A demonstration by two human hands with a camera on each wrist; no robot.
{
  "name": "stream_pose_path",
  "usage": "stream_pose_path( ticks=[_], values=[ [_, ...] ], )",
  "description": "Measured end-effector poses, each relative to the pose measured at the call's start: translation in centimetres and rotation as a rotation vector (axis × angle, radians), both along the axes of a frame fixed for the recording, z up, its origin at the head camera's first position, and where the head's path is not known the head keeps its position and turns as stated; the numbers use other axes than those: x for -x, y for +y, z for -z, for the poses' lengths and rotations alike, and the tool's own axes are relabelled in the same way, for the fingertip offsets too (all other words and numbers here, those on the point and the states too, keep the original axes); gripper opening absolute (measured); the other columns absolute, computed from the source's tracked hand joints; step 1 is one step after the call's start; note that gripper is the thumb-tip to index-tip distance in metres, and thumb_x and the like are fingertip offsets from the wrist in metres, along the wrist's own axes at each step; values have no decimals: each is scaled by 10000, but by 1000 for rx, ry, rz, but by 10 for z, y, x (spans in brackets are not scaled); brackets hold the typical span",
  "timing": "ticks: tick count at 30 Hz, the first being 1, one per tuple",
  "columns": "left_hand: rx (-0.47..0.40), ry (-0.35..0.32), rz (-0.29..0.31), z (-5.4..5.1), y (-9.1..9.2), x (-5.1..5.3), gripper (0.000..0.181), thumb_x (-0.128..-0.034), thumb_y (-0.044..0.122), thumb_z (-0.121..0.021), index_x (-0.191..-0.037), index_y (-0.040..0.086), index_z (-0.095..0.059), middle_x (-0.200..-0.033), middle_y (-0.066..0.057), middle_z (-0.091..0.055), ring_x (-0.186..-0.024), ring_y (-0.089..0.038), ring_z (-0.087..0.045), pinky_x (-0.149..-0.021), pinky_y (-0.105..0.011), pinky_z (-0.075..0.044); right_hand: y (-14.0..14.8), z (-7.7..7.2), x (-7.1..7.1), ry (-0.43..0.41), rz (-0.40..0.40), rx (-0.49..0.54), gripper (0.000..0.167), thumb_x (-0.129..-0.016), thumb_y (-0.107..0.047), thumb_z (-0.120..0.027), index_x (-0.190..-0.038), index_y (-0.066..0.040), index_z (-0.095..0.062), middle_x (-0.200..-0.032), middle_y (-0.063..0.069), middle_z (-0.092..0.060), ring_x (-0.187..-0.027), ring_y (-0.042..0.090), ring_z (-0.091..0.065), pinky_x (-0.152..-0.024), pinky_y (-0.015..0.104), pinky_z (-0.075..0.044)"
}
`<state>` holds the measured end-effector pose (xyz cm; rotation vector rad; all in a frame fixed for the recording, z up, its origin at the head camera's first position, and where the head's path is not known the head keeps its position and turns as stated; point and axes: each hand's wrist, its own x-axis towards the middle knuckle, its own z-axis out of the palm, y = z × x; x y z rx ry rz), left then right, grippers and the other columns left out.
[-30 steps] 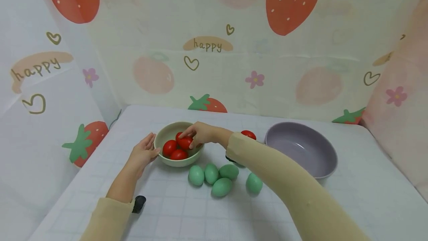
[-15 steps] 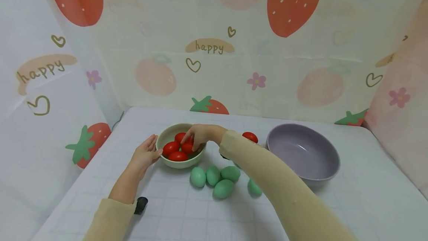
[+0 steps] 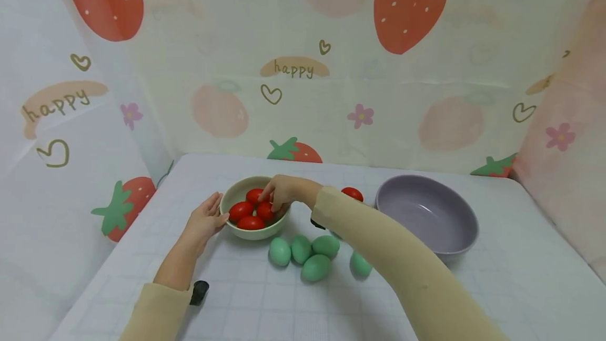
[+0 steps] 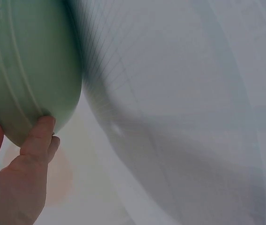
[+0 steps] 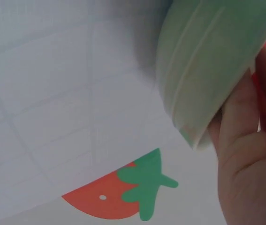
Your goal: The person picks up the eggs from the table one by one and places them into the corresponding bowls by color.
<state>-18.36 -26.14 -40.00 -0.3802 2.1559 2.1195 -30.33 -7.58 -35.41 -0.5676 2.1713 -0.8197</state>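
Observation:
A pale green bowl (image 3: 253, 234) stands on the table at centre left, with several red eggs (image 3: 251, 223) in it. My left hand (image 3: 203, 222) holds its left rim, thumb at the rim and fingers along the outside; the left wrist view shows these fingers (image 4: 41, 131) against the bowl wall (image 4: 43, 70). My right hand (image 3: 284, 192) reaches over the right rim, fingers curled down around a red egg (image 3: 266, 211). In the right wrist view, the bowl (image 5: 208, 70) and my right hand (image 5: 252, 154) hide most of that egg.
Several green eggs (image 3: 316, 268) lie in front of the bowl, one (image 3: 361, 265) partly under my right sleeve (image 3: 379, 236). Behind the sleeve a red egg (image 3: 352, 193) shows. A purple-grey basin (image 3: 428, 214) stands at right. A printed curtain (image 3: 303, 109) closes off the back.
My right hand has sunk slightly into the bowl, and the red egg under its fingers sits lower and further right among the others. My left hand stays at the rim.

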Motion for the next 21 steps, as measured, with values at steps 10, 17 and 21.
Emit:
stream_pose_path(
  ticks=[10,17,21],
  values=[
    [6,-4,10,-2,1,0,741,-987,-55,-451,-1544,48,27,-1607,-106,-1,-1465,-230,-21,-1137,-418,-237,26,-9,-9,-90,120,187,415,-873,104,-619,-1276,4,-623,-1256,235,-571,-811,207,-632,-757,313,-578],
    [14,-12,11,-6,1,-3,738,-988,-56,-446,-1544,54,27,-1606,-99,-6,-1463,-233,-32,-1134,-416,-239,48,-15,-14,-151,161,286,414,-892,50,-641,-1295,-38,-621,-1303,228,-569,-863,223,-676,-796,315,-569],
    [3,-18,11,-6,4,-4,742,-989,-58,-447,-1545,60,31,-1607,-97,3,-1463,-232,-28,-1136,-421,-235,65,-18,-18,-171,209,354,403,-922,35,-606,-1320,-30,-597,-1314,235,-563,-903,248,-687,-819,331,-565]
  ],
)
